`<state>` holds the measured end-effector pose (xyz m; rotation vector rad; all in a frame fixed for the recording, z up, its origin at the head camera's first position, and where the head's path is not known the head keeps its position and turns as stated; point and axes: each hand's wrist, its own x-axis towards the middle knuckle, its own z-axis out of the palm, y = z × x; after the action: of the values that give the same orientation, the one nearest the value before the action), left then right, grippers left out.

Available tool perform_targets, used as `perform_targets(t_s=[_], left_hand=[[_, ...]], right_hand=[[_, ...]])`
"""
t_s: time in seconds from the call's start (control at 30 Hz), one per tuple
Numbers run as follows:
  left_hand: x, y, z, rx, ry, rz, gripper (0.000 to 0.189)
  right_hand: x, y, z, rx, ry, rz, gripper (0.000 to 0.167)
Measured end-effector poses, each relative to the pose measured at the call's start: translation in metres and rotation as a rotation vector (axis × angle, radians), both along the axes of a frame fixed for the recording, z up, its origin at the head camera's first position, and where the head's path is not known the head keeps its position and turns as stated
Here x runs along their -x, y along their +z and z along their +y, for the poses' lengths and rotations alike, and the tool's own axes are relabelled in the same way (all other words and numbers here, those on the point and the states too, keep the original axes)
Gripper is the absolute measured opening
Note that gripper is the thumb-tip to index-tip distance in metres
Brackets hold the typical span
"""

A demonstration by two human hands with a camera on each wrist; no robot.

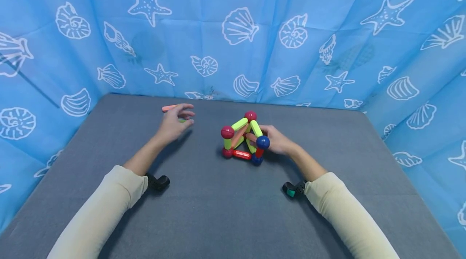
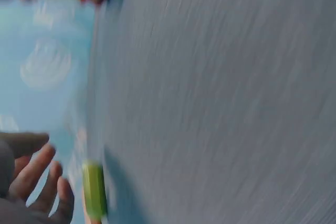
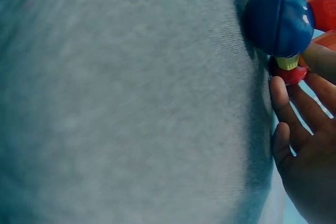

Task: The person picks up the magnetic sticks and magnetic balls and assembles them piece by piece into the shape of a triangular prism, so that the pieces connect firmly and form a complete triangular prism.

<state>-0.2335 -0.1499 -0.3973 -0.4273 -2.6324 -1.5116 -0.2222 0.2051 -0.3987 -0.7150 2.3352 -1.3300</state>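
Note:
A frame of magnetic rods and balls (image 1: 242,154) stands mid-table, with dark red balls, blue balls and yellow-green, red and orange rods. My right hand (image 1: 275,139) holds its right side, one finger reaching in among the rods. In the right wrist view, the thumb is partly hidden behind a blue ball (image 3: 278,20), and the other fingers lie near a red ball (image 3: 293,75). Off to the left, my left hand (image 1: 174,123) hangs with loosely bent fingers and nothing gripped. Close by it are a green rod (image 2: 94,190) and a coral rod (image 1: 168,108), both partly hidden in the head view.
Grey cloth covers the table (image 1: 218,210). A blue curtain (image 1: 204,40) with white shell and starfish prints rises along the back and sides. Each wrist wears a black strapped device, such as the left one (image 1: 159,182).

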Motion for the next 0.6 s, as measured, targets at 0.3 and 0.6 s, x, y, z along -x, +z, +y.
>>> perform_targets(t_s=[0.3,0.6], left_hand=[[0.030,-0.008,-0.042,0.120,0.330,-0.091,0.061],[0.042,-0.014,-0.061,0.125,0.360,-0.169,0.062]], right_hand=[[0.002,0.000,0.001,0.002,0.019,-0.005,0.027],[0.003,-0.003,0.002,0.008,0.020,-0.014,0.029]])
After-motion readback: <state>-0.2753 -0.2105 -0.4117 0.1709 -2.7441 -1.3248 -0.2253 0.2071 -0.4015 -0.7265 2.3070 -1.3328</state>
